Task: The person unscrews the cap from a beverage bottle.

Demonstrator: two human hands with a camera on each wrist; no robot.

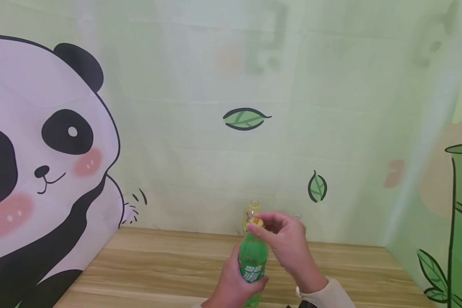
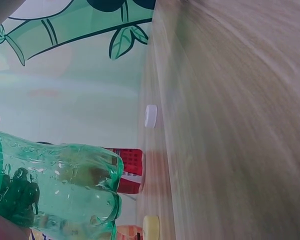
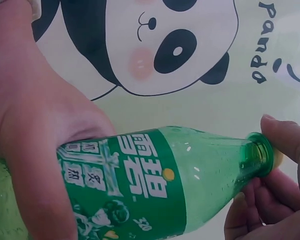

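Observation:
My left hand point(image 1: 231, 280) grips a green plastic soda bottle point(image 1: 253, 252) round its labelled body, holding it upright above the wooden table. In the right wrist view the green label point(image 3: 135, 185) carries white characters, and the clear green neck tapers to the mouth. My right hand point(image 1: 290, 244) pinches a yellow cap point(image 1: 256, 221) at the top of the bottle between thumb and fingers. Most of that cap point(image 3: 278, 158) is covered by the fingertips. The bottle's lobed base point(image 2: 110, 190) hangs over the table in the left wrist view.
Behind my hands stand a bottle with a yellow neck ring point(image 1: 254, 204) and a clear bottle point(image 1: 297, 217), mostly hidden. On the table point(image 1: 158, 265) lie a white cap point(image 2: 150, 116) and a pale yellow cap point(image 2: 151, 228). A red-labelled item point(image 2: 131, 170) stands near them. A panda-printed backdrop point(image 1: 185, 171) encloses the table.

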